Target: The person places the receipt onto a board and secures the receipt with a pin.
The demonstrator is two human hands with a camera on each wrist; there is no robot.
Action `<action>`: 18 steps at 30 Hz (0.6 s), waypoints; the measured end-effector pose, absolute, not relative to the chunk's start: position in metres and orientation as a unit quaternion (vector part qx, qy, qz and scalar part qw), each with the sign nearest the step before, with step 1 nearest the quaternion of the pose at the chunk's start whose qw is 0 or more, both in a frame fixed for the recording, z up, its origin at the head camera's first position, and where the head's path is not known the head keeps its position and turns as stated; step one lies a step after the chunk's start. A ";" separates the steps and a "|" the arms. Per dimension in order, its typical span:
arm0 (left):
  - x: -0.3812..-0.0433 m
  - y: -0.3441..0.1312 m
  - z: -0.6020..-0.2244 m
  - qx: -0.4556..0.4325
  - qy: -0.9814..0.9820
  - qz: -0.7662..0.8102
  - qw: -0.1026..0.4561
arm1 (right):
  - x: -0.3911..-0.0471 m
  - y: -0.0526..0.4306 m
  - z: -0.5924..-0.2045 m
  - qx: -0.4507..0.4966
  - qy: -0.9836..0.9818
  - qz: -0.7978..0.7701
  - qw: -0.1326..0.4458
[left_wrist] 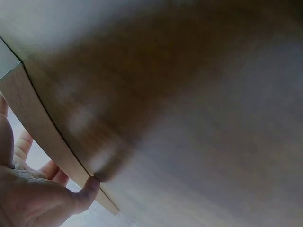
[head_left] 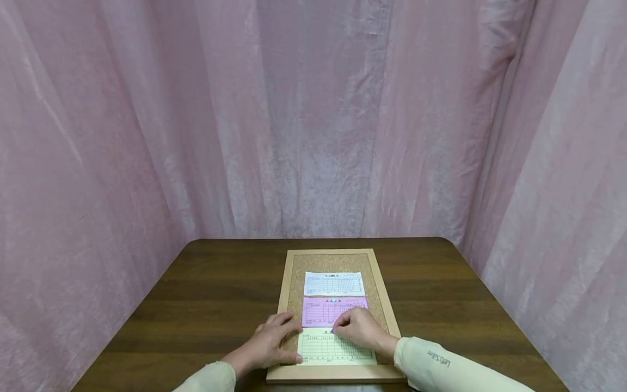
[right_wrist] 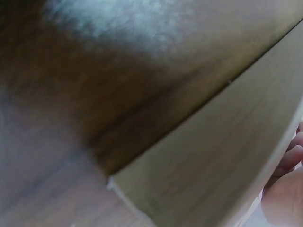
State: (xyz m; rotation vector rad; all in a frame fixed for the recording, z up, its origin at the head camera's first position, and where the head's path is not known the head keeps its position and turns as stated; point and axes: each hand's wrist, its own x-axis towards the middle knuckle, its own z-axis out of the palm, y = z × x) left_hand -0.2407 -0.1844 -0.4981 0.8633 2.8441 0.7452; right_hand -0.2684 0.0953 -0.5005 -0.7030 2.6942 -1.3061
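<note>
A cork board (head_left: 328,263) with a light wooden frame lies on the table. Three printed form slips run down it: a white slip (head_left: 334,286), a purple-pink slip (head_left: 318,313) and a pale green slip (head_left: 338,351). My right hand (head_left: 361,328) pinches a small purple push pin (head_left: 332,330) at the top edge of the green slip. My left hand (head_left: 269,343) rests with spread fingers over the board's left side, its thumb by the green slip's lower left corner. In the left wrist view, the left hand (left_wrist: 38,198) touches the frame (left_wrist: 45,118). Right fingers (right_wrist: 289,161) show partly behind the frame.
A light blue pin (head_left: 333,300) sits at the top of the purple-pink slip, and a dark spot, perhaps a pin, on the white one. The dark brown wooden table (head_left: 441,305) spreads around the board. Pink curtains (head_left: 313,120) hang behind and at both sides.
</note>
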 end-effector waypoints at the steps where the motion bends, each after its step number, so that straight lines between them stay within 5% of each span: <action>1: -0.241 -0.184 -0.498 0.281 0.928 0.243 0.039 | -0.268 0.095 -0.501 -0.229 0.876 -0.424 0.032; 18: -0.240 -0.184 -0.497 0.279 0.927 0.247 0.045 | -0.265 0.092 -0.494 -0.241 0.885 -0.399 -0.001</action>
